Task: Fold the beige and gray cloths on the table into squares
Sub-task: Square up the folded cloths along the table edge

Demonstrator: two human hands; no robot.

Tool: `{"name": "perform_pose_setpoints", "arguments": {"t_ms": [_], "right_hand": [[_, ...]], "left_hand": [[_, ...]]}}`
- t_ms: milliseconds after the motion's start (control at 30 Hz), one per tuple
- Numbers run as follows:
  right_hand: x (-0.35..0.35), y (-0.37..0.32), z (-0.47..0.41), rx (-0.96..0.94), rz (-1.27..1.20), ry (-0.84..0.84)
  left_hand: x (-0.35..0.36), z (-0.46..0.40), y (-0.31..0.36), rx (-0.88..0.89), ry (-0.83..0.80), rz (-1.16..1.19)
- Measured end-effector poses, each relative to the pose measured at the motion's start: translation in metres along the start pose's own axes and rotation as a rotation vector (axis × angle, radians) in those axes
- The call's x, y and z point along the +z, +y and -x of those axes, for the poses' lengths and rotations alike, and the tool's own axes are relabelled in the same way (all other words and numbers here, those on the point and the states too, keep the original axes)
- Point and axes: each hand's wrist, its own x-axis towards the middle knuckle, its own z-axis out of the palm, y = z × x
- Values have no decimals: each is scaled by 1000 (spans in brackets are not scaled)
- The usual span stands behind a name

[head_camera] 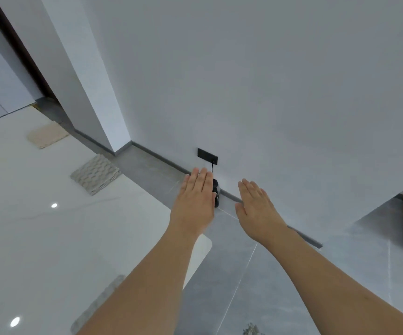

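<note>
Two cloths folded, hands off — looks close to done

Both cloths sit on the white table (38,226) as compact squares, near its far edge. Beige cloth (48,136) is furthest away, toward the far left corner. Gray cloth (96,174) is nearer, just inside the table edge, clearly apart from the beige one.

Progress, my read: folding looks finished for both. Each is a layered, roughly square packet; nothing lies spread out or half folded. If anything is left, it's tidying or squaring edges only. Can't confirm how even the folds are from here, too far off and seen at an angle.

How the cloths look: both have a woven, waffle-like texture. Gray one shows stacked layers at its near edge, corners fairly aligned, slightly puffy on top. Beige one is flatter, its edges a bit softer, and one side seems less crisp. Neither overhangs the table.

Hands: left hand (195,201) and right hand (256,209) are both held out in the air past the table's near corner, palms down, fingers straight and together, holding nothing. They are side by side with a gap between them, touching neither cloth and well away from both.

Behind the left hand: a small black object (216,193) on the floor, with a cord up to a dark wall plate (207,155).
</note>
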Motion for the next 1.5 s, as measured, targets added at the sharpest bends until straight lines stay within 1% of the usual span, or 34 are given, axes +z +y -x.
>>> {"name": "perform_pose_setpoints", "arguments": {"t_ms": [133, 200, 433, 633, 867, 967, 1100, 1233, 1400, 1500], "right_hand": [[-21, 14, -35, -89, 20, -3], [-27, 18, -54, -127, 30, -9], [-36, 19, -144, -220, 66, -51], [-41, 19, -219, -294, 66, -64], [-47, 19, -295, -429, 16, -171], [-42, 5, -324, -524, 27, -202], [-23, -32, -356, -644, 22, -255], [6, -74, -386, -704, 17, -314], [44, -111, -423, -737, 6, -373], [76, -130, -446, -769, -8, -458]], "left_hand": [[-6, -34, 13, -59, 43, 3], [-7, -51, 11, -90, 22, 0], [13, -113, -28, -195, 86, 8], [27, -172, -51, -266, 51, 40], [43, -212, -78, -453, 101, 53], [47, -218, -97, -536, 153, 82], [53, -209, -137, -693, 234, 109], [70, -198, -187, -793, 242, 143], [94, -196, -237, -858, 238, 159], [108, -190, -269, -940, 245, 176]]}}
